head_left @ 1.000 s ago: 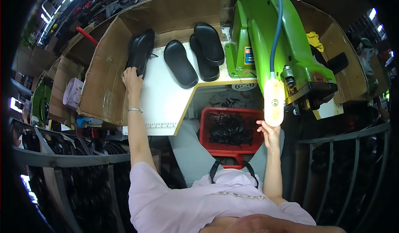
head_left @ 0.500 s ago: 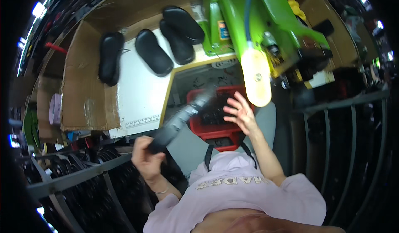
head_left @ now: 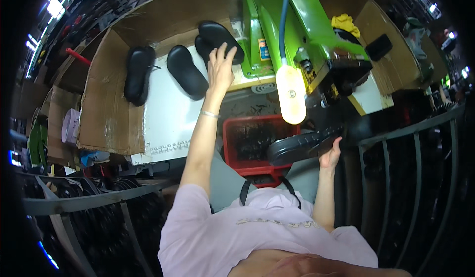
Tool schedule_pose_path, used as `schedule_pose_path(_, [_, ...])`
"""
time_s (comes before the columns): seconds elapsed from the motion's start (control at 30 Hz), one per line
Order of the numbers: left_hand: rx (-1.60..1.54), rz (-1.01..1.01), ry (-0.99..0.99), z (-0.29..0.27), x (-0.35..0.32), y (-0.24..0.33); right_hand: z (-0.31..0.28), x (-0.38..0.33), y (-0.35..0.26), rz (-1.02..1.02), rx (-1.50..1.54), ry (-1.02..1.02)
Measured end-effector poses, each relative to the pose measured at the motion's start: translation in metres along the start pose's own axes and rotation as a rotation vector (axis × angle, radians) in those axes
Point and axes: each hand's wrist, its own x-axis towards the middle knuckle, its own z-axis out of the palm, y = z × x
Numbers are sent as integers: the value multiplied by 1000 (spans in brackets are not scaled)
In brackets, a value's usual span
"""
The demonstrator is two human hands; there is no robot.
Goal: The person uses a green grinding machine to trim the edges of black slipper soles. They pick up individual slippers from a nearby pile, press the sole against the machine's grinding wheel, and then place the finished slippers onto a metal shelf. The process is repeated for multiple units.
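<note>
My left hand [head_left: 221, 71] reaches to the pile at the back, its fingers spread over the near edge of a black shoe sole [head_left: 217, 33]. That sole lies partly on top of another one. Left of them are two more soles, a tilted one [head_left: 187, 71] and an upright-lying one [head_left: 139, 75] by the cardboard wall. Low on the right, my right hand [head_left: 330, 156] grips a black shoe sole [head_left: 302, 147] by its right end, side edge showing. The held sole hangs in front of a red crate [head_left: 228, 138] between my knees.
A green machine [head_left: 267, 24] stands on the white worktop [head_left: 166, 114], with a lit yellow-white lamp [head_left: 291, 96] hanging from it. Cardboard walls [head_left: 111, 79] surround the top. A yellow cloth [head_left: 345, 24] lies behind. Metal rack rails [head_left: 94, 205] flank me, with several soles on the left.
The sole has passed from my left hand to my right and swung to the right. My left hand has gone up and forward to the soles on the worktop.
</note>
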Motion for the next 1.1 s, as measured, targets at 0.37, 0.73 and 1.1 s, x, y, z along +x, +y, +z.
schedule_pose_path(0.37, [-268,89,-95,-2,1,-6,-29,10,17,97,19,22])
schedule_pose_path(0.73, [-251,-63,27,10,2,-12,-17,0,24,75,-26,50])
schedule_pose_path(1.1, [-816,-151,-411,-96,-95,80,2,3,27,36,-44,-12])
